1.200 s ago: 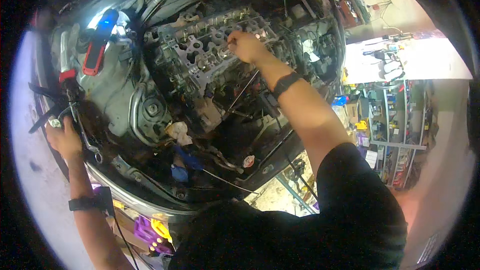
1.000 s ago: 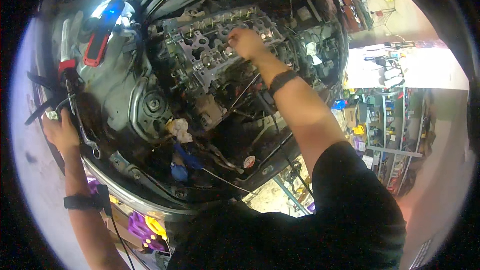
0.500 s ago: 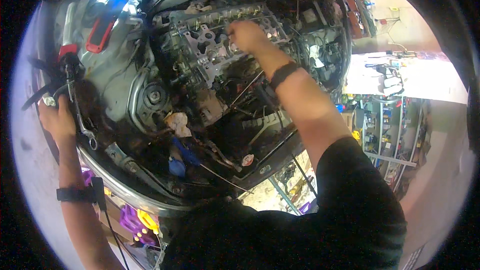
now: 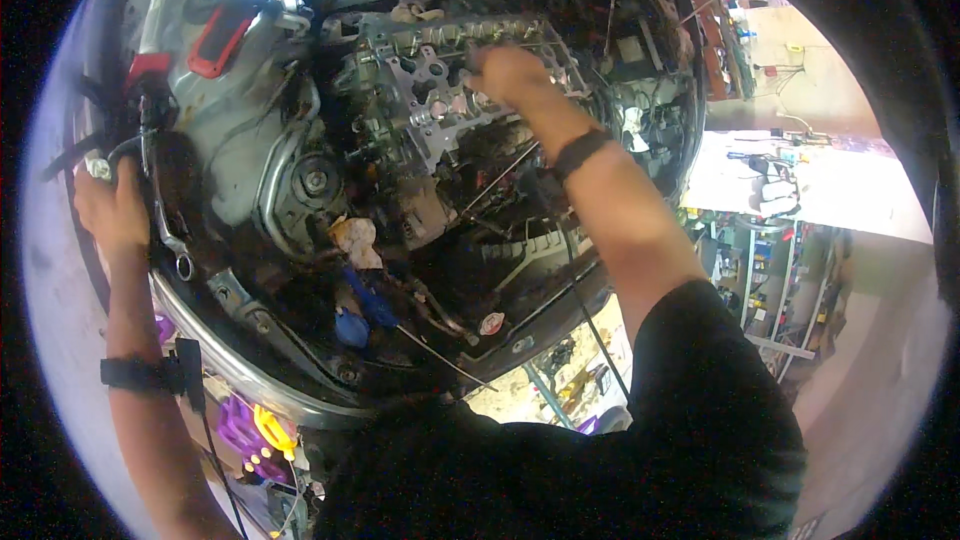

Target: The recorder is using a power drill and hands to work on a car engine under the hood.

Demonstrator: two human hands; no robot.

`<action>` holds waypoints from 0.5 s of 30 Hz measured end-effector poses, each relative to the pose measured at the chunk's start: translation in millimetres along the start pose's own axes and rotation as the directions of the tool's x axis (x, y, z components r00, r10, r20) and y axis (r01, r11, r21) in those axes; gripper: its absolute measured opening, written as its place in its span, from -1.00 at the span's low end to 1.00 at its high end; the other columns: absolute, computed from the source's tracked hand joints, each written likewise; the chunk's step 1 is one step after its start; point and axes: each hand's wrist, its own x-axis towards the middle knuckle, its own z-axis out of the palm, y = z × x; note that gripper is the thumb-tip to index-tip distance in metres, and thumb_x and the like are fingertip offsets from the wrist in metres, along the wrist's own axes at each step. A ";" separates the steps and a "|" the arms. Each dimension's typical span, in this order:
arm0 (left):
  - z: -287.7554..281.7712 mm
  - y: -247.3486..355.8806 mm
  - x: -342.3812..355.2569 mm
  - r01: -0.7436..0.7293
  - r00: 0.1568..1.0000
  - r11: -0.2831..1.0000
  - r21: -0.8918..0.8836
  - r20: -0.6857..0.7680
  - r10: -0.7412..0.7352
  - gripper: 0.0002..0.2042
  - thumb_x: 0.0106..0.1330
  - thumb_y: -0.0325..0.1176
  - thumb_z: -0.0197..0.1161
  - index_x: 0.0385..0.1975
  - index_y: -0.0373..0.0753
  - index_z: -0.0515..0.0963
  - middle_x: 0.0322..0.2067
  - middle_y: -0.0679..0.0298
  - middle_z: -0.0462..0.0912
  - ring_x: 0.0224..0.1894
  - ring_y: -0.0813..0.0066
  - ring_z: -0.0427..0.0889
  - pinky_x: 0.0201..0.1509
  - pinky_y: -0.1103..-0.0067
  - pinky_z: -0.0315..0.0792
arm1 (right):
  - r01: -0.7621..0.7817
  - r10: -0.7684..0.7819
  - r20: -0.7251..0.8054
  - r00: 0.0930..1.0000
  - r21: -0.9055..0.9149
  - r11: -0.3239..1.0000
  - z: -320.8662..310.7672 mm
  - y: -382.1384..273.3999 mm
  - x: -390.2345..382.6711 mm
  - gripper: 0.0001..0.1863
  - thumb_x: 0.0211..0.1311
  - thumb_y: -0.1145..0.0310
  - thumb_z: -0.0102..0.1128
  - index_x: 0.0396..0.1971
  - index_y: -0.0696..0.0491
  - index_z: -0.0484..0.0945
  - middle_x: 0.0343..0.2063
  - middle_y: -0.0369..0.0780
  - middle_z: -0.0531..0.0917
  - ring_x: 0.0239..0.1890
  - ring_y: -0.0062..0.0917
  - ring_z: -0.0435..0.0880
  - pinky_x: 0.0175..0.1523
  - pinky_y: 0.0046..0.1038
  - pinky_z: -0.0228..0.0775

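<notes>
My right hand (image 4: 512, 77) is over the silver cylinder head (image 4: 437, 112) of an engine, its fingers curled down against the top. Whatever those fingers may hold is hidden by the hand and a little blurred. At the left, my left hand (image 4: 115, 208) rests on the edge of the engine bay. A small crumpled white piece (image 4: 97, 166), paper or cloth, is gripped in it. Close beside that hand lies a long wrench (image 4: 168, 220) with a ring end. Both wrists carry dark bands.
A red work light (image 4: 215, 40) shines at the upper left. Below the engine lie a stained crumpled rag (image 4: 357, 241), a blue-handled tool (image 4: 350, 326) and a red-and-white cap (image 4: 490, 324). Purple and yellow containers (image 4: 272, 430) stand beyond the front edge; shelves (image 4: 765, 285) stand at right.
The whole view has shifted slightly, so the engine bay appears a little further right and lower. Both hands stay at about the same places; the right fingers still work on the cylinder head.
</notes>
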 end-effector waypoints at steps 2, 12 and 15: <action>2.1 0.1 -0.6 -0.004 0.996 0.999 0.047 -0.085 0.008 -0.43 0.17 -0.01 0.15 0.01 -0.38 0.37 0.00 -0.14 0.45 0.12 -0.12 0.33 0.20 0.19 0.18 | 0.068 -0.068 -0.021 0.997 -0.013 0.998 24.7 12.7 15.9 -0.69 0.14 0.37 -0.01 -0.16 0.09 0.61 -0.12 -0.03 0.63 -0.05 -0.16 0.62 0.07 -0.17 0.45; 11.2 -14.3 -2.9 -0.084 0.982 0.992 0.095 -0.159 0.099 -0.41 0.19 0.00 0.16 0.05 -0.38 0.35 0.05 -0.14 0.42 0.15 -0.12 0.31 0.23 0.20 0.17 | 0.048 -0.050 -0.046 0.998 -0.039 0.998 29.3 6.9 16.8 -0.72 0.13 0.28 0.08 -0.22 0.10 0.57 -0.23 -0.04 0.65 -0.17 -0.12 0.63 -0.08 -0.15 0.49; 9.7 -15.2 -0.1 -0.052 0.989 0.993 0.110 -0.133 0.066 -0.43 0.19 -0.02 0.18 0.06 -0.36 0.36 0.02 -0.14 0.45 0.13 -0.13 0.34 0.20 0.20 0.20 | 0.059 -0.061 -0.058 0.996 -0.047 0.997 28.5 8.1 12.9 -0.71 0.14 0.23 0.08 -0.24 0.09 0.58 -0.23 -0.04 0.65 -0.17 -0.12 0.63 -0.08 -0.15 0.49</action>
